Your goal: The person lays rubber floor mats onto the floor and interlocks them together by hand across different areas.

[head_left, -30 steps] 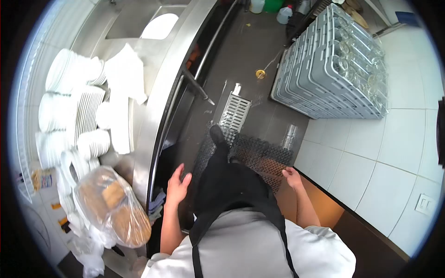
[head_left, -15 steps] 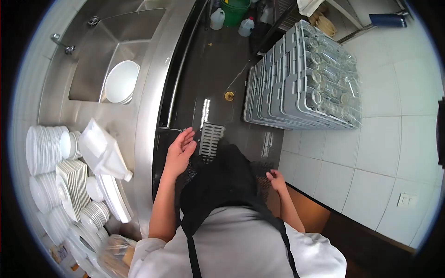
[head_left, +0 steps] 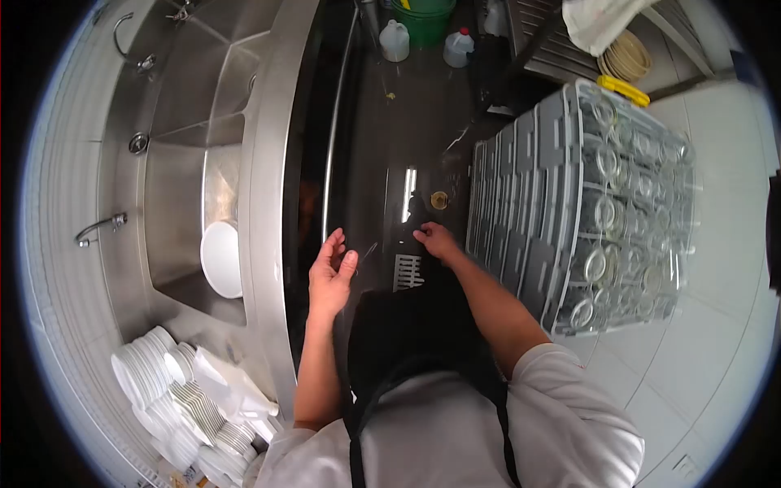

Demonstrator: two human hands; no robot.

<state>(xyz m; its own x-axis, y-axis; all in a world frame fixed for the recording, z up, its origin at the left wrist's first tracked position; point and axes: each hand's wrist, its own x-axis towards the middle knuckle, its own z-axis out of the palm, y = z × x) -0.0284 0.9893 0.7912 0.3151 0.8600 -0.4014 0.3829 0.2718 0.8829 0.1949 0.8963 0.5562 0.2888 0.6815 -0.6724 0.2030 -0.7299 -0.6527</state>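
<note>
My left hand (head_left: 332,272) is raised in front of the black apron (head_left: 411,333), palm turned inward. Its fingers are spread, with the thumb apart, and it holds nothing. Nearest to it is the metal rail (head_left: 335,154) along the front of the steel counter. My right hand (head_left: 437,241) is in front of my body above the dark floor, its fingers curled in. I see nothing in it. Beyond that hand is a round brass floor drain (head_left: 439,200); a slotted drain grate (head_left: 407,272) shows between my hands.
Grey stacked crates (head_left: 529,195) with upturned glasses (head_left: 606,211) stand at right. At left, a steel sink (head_left: 175,211) holds a white bowl (head_left: 222,260); stacked plates (head_left: 146,366) sit nearer. Plastic jugs (head_left: 394,42) and a green bucket (head_left: 429,20) stand ahead on the floor.
I have moved forward, so the sink, crates and floor drains appear nearer. My right hand has swung from low at my side to the front. My left hand stays raised and spread.
</note>
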